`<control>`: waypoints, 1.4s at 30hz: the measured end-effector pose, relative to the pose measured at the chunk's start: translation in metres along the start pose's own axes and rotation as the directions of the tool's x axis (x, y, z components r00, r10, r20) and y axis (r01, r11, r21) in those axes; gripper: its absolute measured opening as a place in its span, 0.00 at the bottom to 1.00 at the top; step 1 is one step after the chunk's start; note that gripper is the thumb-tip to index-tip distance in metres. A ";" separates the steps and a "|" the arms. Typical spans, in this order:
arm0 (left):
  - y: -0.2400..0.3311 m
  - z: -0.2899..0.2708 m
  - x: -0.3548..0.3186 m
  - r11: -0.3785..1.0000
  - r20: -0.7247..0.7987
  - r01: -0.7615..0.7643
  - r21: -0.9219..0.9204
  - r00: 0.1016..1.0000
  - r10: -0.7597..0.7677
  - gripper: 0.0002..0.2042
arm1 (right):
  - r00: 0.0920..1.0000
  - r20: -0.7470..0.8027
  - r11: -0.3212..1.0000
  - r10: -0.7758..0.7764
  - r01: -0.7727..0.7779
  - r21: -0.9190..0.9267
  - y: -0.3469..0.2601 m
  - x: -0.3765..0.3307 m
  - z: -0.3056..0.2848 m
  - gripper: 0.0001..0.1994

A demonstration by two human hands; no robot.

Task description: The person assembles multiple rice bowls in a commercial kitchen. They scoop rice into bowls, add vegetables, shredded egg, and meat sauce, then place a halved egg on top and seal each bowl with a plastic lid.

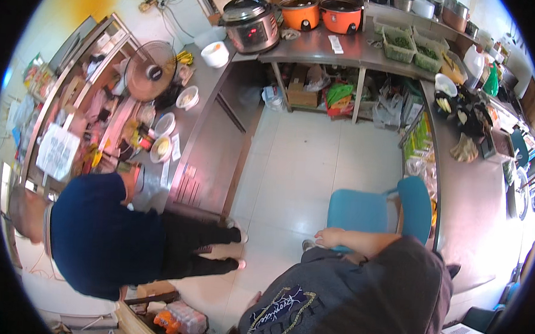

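My right hand hangs in front of my dark grey printed shirt, beside the blue seat of a chair. Its fingers look loosely stretched, and I see nothing held in them. Whether the hand touches the seat I cannot tell. Of my left hand only a sliver of skin shows past the shirt's left edge; its fingers are hidden. To the left a co-worker in a dark blue top leans over a steel counter. White bowls stand on that counter near the co-worker.
A fan stands at the left shelf. On the back counter are a large electric cooker, two orange cookers and tubs of greens. A steel counter runs along my right. White tiles cover the floor between.
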State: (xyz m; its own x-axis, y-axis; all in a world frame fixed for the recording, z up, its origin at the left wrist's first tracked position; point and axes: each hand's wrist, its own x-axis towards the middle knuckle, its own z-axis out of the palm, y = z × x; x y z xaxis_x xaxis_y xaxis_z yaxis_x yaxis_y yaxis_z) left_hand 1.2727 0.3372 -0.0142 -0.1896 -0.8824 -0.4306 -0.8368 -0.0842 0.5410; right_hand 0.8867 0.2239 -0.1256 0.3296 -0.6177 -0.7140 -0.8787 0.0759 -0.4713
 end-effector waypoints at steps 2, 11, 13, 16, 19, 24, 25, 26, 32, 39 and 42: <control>0.018 -0.022 0.047 0.993 0.033 -0.012 0.115 0.999 0.009 0.25 | 0.980 -0.196 0.965 0.045 0.007 0.261 0.031 0.003 -0.037 0.26; 0.121 -0.101 0.359 0.942 0.009 -0.332 -0.036 0.943 0.333 0.23 | 0.870 -0.456 0.703 0.186 0.207 0.680 0.071 0.053 -0.180 0.20; 0.162 -0.118 0.440 0.883 -0.077 -0.447 -0.142 0.895 0.440 0.23 | 0.852 -0.500 0.726 0.157 0.244 0.643 0.072 0.079 -0.247 0.19; 0.229 -0.163 0.525 0.784 -0.107 -0.484 -0.390 0.869 0.484 0.23 | 0.800 -0.600 0.683 0.013 0.432 0.590 0.056 0.122 -0.363 0.19; 0.322 -0.246 0.578 0.257 -0.164 -0.421 -0.870 0.738 0.654 0.35 | 0.711 -0.698 0.825 -0.082 0.441 0.352 0.034 0.150 -0.491 0.18; 0.414 -0.381 0.584 -0.066 0.107 -0.288 -0.955 -0.544 0.832 0.30 | 0.644 -0.739 0.510 -0.196 0.711 0.484 0.021 0.168 -0.672 0.16; 0.423 -0.403 0.588 0.033 0.243 -0.331 -0.943 -0.619 0.747 0.22 | 0.620 -0.763 0.523 -0.185 0.719 0.458 0.023 0.167 -0.707 0.16; 0.431 -0.413 0.607 -0.184 0.231 -0.550 -0.815 -0.598 0.768 0.22 | 0.549 -0.811 0.696 -0.201 0.663 0.276 0.031 0.167 -0.740 0.15; 0.375 -0.496 0.627 0.015 0.301 -0.802 -0.597 -0.207 0.931 0.18 | 0.475 -0.879 0.622 -0.046 0.702 0.347 0.049 0.232 -0.934 0.16; 0.340 -0.487 0.796 0.618 -0.761 -0.704 -0.350 0.598 0.251 0.23 | 0.400 -0.636 0.728 -0.660 0.552 -0.407 0.008 0.289 -1.079 0.40; 0.316 -0.477 0.894 0.988 -0.555 -0.067 0.141 0.821 0.135 0.31 | 0.588 -0.584 0.727 -0.560 0.687 -0.005 -0.013 0.294 -1.102 0.37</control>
State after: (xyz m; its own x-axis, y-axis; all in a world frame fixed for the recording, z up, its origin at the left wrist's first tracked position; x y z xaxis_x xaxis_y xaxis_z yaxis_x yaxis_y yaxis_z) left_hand 1.0833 -0.6991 0.1162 0.0163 -0.9926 0.1202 -0.8860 0.0414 0.4618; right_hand 0.6139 -0.8210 0.2413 0.4843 -0.8626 0.1462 -0.4140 -0.3732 -0.8303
